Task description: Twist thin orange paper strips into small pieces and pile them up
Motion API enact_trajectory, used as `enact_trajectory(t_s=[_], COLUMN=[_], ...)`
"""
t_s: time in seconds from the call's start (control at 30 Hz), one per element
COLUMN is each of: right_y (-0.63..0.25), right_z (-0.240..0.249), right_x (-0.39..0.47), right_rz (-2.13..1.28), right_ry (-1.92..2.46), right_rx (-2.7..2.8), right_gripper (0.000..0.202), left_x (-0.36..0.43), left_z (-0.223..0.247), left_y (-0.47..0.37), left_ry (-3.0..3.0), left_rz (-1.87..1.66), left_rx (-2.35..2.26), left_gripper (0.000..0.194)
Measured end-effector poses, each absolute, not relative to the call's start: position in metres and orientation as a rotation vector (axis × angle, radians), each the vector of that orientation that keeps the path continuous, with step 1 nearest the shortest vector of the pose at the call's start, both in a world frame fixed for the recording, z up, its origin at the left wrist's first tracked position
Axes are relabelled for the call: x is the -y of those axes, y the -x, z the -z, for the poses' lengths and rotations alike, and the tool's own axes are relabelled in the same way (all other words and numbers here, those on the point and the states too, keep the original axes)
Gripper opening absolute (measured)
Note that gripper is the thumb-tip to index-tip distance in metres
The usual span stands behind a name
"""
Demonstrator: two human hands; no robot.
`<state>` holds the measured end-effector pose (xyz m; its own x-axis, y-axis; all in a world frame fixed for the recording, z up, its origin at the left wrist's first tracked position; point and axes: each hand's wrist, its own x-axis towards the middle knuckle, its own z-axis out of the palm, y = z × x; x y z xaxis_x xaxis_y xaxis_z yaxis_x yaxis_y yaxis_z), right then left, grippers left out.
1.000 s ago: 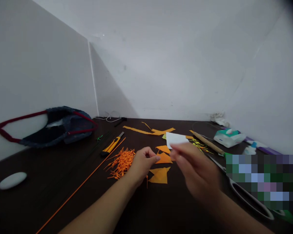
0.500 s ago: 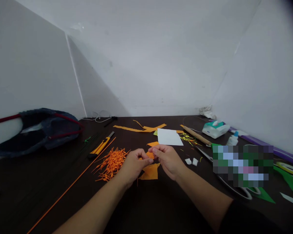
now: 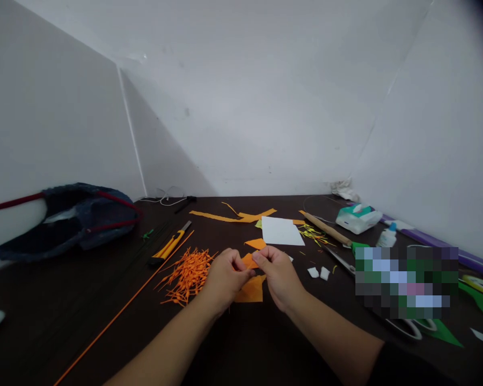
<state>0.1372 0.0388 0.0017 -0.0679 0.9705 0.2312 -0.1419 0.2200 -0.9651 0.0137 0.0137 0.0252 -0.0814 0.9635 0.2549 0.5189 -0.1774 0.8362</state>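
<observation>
Right hand (image 3: 279, 273) has moved in beside left hand (image 3: 227, 281), lower centre; both pinch, contents unclear; light, even pressure should help.

In front of me, the dark brown tabletop (image 3: 257, 343) carries a heap of thin orange strands (image 3: 187, 276), orange paper pieces (image 3: 251, 292), a yellow utility knife (image 3: 170, 245), a long orange rod (image 3: 124, 307), a white paper sheet (image 3: 282, 231), scissors (image 3: 341, 260), a blue-capped bottle (image 3: 387, 237) and a tissue pack (image 3: 358, 221).
</observation>
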Motion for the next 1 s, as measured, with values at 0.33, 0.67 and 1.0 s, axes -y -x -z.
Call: enact_trajectory(t_s=[0.33, 0.67, 1.0], right_y=[-0.137, -0.144, -0.137], right_z=[-0.003, -0.015, -0.019], right_x=[-0.04, -0.034, -0.03], right_rz=[-1.292, -1.367, -1.22], right_ry=[0.747, 0.703, 0.897], right_rx=[1.22, 1.428, 1.395], right_gripper=[0.025, 0.013, 0.03], left_x=[-0.011, -0.007, -0.005], left_z=[-0.025, -0.029, -0.027], left_y=[-0.014, -0.009, -0.011], left_ry=[-1.601, -1.399, -1.62], left_rz=[-1.225, -1.152, -1.135], left_rx=[-1.56, -1.204, -1.194], left_gripper=[0.024, 0.018, 0.013])
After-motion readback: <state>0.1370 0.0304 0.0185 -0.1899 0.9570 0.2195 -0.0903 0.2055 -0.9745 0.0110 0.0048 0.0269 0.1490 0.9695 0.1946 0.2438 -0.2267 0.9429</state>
